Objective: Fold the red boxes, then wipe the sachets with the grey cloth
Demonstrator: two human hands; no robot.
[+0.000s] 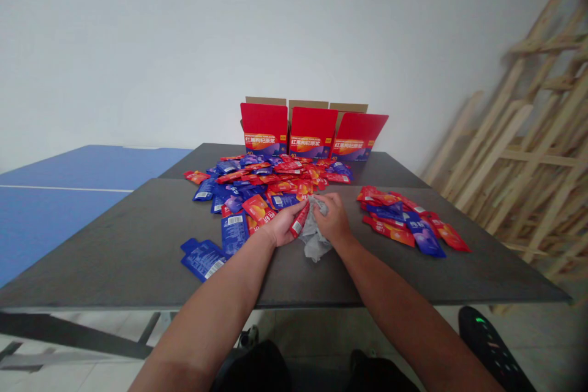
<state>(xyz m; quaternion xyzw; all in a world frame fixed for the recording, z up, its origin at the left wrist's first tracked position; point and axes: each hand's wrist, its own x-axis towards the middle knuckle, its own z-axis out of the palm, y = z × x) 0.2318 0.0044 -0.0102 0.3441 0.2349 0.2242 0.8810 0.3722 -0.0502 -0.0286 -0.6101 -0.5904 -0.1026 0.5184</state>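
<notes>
Over the front middle of the dark table, my left hand [283, 225] is closed on a red pouch [299, 220] with a white barcode label. My right hand [333, 217] grips a crumpled grey cloth [316, 241], pressed against the pouch's right side. Part of the pouch is hidden by the cloth and fingers. Just beyond and to the left spreads a large loose heap of red and blue pouches [234, 231]. A smaller group of red and blue pouches [421, 231] lies to the right of my right hand.
Three open red boxes [313, 131] stand side by side at the back of the table [138, 251], flaps raised. A blue table [92, 196] adjoins on the left. Wooden frames [519, 128] lean against the wall at right. A black device with a green light [493, 343] is at lower right.
</notes>
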